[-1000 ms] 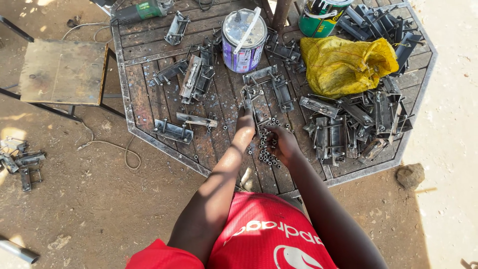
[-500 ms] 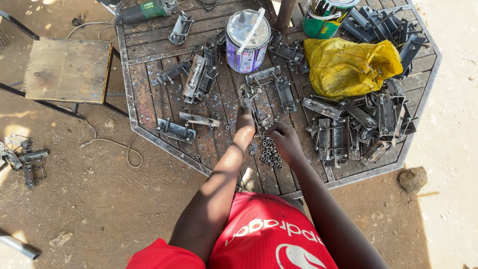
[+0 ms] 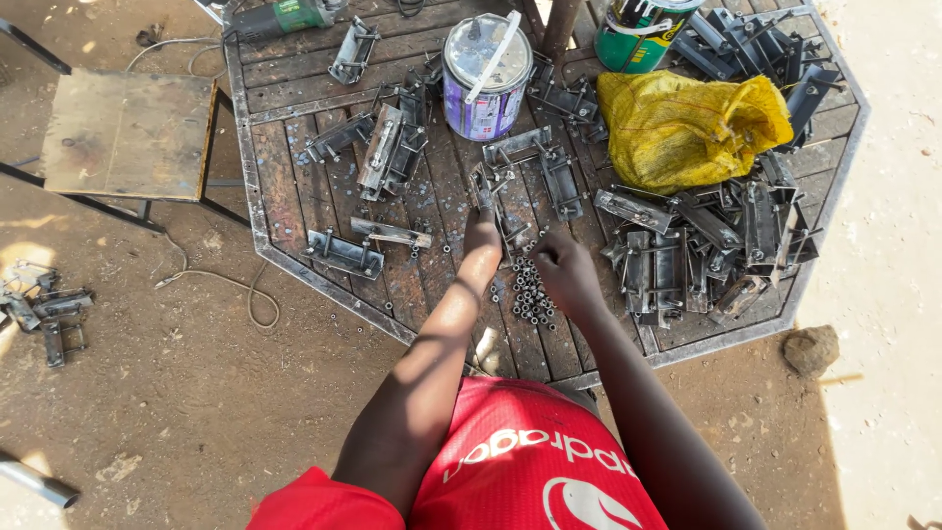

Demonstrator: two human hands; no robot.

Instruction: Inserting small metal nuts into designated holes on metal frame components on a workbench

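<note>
We look down on an octagonal wooden worktop (image 3: 294,211) with a metal rim, standing on dirt ground. Our left hand (image 3: 482,234) reaches forward onto the planks and rests on a grey metal latch part (image 3: 488,186) near the middle of the worktop; its fingers curl down against the part, but we cannot tell whether they are clamped on it. Our right hand (image 3: 561,267) sits just beside the left, above a small pile of nuts (image 3: 531,292) that lies on the planks between our two wrists. The right fingers are drawn together, and what they pinch, if anything, is hidden from us.

Beyond the hands stands a paint can (image 3: 486,75) with a white strip across its lid. To the right lies a crumpled yellow bag (image 3: 687,128), and below it a heap of metal latch assemblies (image 3: 697,250). More single pieces are scattered on the left half of the worktop. A green angle grinder (image 3: 285,17) lies at the far edge, and a small wooden stool (image 3: 128,132) stands to the left on the ground.
</note>
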